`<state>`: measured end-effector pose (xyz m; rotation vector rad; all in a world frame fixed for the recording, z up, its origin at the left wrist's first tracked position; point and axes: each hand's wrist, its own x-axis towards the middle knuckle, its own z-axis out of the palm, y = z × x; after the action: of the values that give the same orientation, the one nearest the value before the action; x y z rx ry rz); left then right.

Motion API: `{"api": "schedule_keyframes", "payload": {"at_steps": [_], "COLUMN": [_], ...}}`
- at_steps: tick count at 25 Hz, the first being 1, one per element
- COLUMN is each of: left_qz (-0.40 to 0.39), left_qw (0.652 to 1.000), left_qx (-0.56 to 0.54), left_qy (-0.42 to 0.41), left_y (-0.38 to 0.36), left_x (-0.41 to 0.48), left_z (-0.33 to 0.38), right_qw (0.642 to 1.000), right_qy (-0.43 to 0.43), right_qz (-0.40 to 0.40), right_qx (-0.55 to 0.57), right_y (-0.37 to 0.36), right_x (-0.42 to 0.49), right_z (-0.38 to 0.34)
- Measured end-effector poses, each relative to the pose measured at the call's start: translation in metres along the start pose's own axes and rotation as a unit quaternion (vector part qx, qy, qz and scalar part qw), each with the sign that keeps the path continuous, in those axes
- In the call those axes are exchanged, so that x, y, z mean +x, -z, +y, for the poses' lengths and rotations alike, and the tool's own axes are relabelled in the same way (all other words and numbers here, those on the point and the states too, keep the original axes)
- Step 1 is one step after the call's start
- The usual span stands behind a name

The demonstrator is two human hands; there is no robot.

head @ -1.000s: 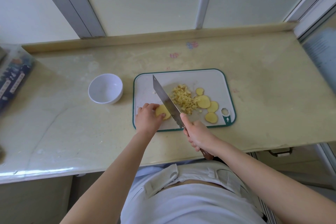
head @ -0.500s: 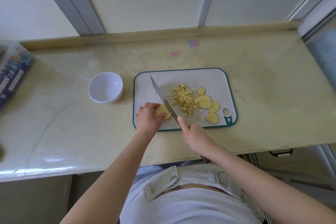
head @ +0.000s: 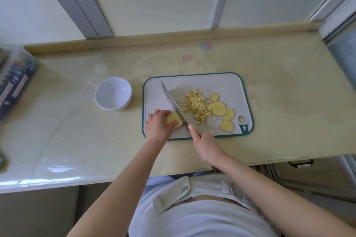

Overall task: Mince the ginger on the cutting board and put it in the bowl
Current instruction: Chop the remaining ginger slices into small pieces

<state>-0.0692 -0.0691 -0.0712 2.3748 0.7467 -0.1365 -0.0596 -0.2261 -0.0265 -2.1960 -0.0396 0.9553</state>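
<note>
knife (head: 174,103) blade runs diagonally, tip pointing far-left, beside ginger (head: 173,119).

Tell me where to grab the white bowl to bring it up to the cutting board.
Probably pinch the white bowl by its rim on the left side, coming from above. It stands upright and open, and that side faces away from the cutting board, leaving the board side free for scraping.
</note>
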Motion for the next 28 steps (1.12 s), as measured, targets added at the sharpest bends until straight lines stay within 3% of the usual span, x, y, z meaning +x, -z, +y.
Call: {"api": "schedule_keyframes", "payload": {"at_steps": [7,15,28], "left_qz": [-0.002,-0.015,0.016], "left_qw": [1.000,0.994,0.989], "left_qx": [0.017,-0.085,-0.134], "left_qy": [-0.018,0.063,0.058], "left_y": [0.003,0.004,-0.006], "left_x": [-0.005,-0.010,-0.010], "left_z": [0.005,0.017,0.019], "right_qw": [1.000,0.996,0.992], "right_qy": [-0.013,-0.049,-0.047], "right_qz": [-0.013,-0.056,-0.066], "right_qx": [0.009,0.040,0.101], "right_y": [0.001,0.013,0.035], "right_x": [0.005,0.005,-0.009], "right_z": [0.004,0.000,-0.008]}}
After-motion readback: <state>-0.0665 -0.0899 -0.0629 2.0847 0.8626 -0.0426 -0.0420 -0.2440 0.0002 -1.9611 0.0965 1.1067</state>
